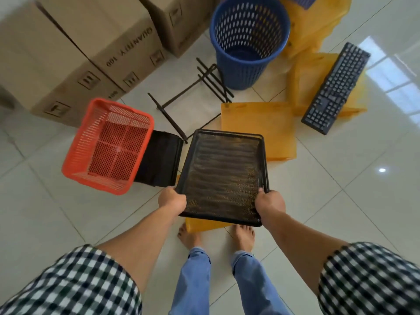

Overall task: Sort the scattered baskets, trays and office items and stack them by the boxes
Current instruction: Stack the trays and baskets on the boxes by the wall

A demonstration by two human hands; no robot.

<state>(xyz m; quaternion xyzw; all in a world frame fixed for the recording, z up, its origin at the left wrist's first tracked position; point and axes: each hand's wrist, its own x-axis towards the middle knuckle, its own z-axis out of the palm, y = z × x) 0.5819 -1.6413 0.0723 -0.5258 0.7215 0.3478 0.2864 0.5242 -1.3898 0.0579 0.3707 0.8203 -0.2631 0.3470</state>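
Two hands on the black mesh tray [223, 176]: left hand [172, 200] grips its near-left corner, right hand [270, 203] its near-right corner, tray held above the floor [341, 223]. Orange basket [106, 145] sits left by the cardboard boxes [75, 53]. Blue bin [248, 42], keyboard [336, 87] on yellow trays [259, 128] lie beyond.

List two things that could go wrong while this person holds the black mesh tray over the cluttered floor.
1. The left hand and right hand grip only the near corners of the black mesh tray, so it might tip or slip onto the bare feet.
2. The wire rack lies between the person and the boxes; stepping forward could mean tripping.
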